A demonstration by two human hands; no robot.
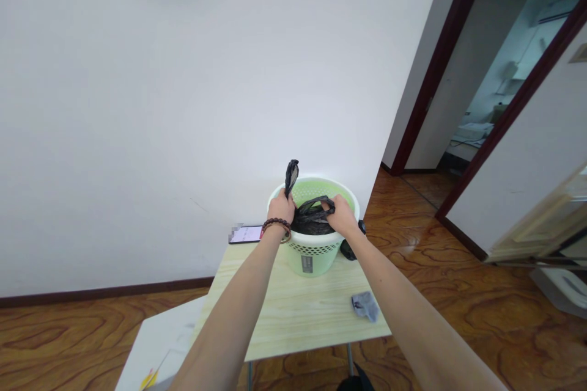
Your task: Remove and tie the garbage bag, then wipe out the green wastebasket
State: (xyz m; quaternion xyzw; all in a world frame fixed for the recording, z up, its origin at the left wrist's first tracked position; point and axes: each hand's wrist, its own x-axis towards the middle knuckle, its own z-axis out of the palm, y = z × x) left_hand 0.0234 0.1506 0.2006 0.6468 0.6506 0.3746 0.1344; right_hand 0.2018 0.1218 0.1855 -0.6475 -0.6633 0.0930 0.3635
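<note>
Cloth (365,306) lies near the front edge of the table (284,317), where a knock might send it off; left hand (281,206) and right hand (340,215) each pinch the black bag (316,227), bunched inside the basket (323,261); uneven pulling could tear thin plastic or tip the basket.

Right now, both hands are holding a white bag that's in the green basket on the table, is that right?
Not quite: the bag is black, not white, as the head view shows. The left hand and right hand are indeed holding it, and it is in the green basket on the table.
</note>
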